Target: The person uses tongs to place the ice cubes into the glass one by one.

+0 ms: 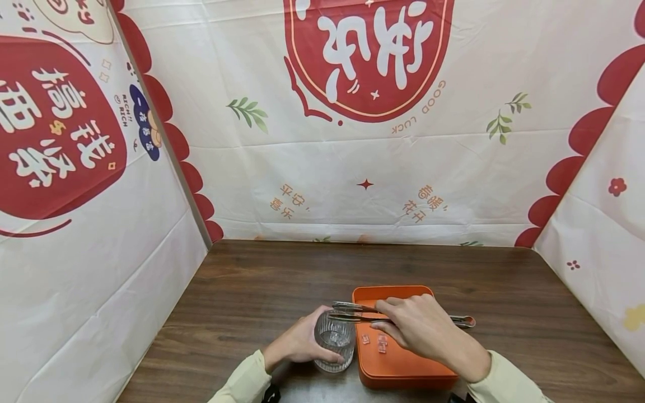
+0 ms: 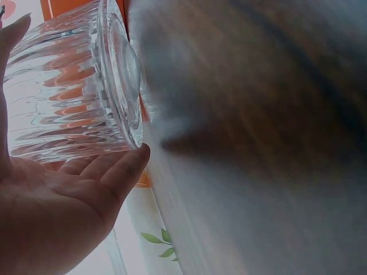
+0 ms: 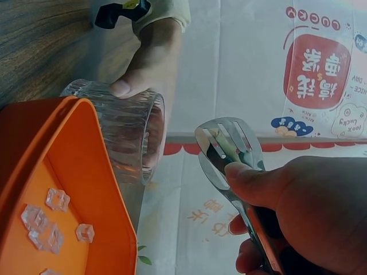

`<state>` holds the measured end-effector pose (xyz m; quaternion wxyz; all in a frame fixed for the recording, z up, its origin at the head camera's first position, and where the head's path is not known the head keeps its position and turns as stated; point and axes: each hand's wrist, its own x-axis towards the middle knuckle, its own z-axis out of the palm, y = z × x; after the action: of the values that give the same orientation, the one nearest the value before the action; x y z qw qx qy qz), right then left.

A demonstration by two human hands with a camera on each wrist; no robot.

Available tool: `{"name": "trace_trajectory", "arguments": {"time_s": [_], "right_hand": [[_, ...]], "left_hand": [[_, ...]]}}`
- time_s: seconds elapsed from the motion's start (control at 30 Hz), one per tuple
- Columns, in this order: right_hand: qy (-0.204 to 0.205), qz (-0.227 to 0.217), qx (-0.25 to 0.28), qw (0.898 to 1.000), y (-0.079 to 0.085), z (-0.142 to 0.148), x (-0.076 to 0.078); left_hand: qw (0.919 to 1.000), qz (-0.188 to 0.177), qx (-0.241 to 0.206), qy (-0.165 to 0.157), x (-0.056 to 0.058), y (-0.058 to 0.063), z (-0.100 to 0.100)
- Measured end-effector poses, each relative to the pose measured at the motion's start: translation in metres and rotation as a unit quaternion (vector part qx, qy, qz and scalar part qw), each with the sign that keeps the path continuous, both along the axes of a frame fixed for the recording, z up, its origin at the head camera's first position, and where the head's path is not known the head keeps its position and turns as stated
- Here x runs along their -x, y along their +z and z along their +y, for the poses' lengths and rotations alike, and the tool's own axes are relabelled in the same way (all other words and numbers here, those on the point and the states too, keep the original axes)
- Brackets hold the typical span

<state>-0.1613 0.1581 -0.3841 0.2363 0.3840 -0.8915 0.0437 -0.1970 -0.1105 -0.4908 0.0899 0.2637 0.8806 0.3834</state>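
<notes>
My left hand grips a clear ribbed glass, thumb on the near side and fingers around the far side. In the left wrist view its thick round base shows, close over the table. My right hand holds metal serving tongs with slotted heads by their dark grips. The tong tips stand apart over the glass's mouth in the head view, and nothing shows between them. Several clear cubes like ice lie in an orange tray just right of the glass, below the right hand.
The dark wood table reaches back to a white printed cloth hung behind it. More cloth hangs at the left and right sides. The tray's raised rim stands close beside the glass.
</notes>
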Motion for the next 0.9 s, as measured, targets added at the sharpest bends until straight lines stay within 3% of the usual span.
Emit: {"name": "trace_trajectory", "arguments": {"time_s": [0.9], "right_hand": [[-0.074,-0.053,-0.025,0.996,0.001,0.027,0.001]], "left_hand": [[0.9999,-0.005,-0.011,-0.004,0.000,-0.001,-0.001]]}}
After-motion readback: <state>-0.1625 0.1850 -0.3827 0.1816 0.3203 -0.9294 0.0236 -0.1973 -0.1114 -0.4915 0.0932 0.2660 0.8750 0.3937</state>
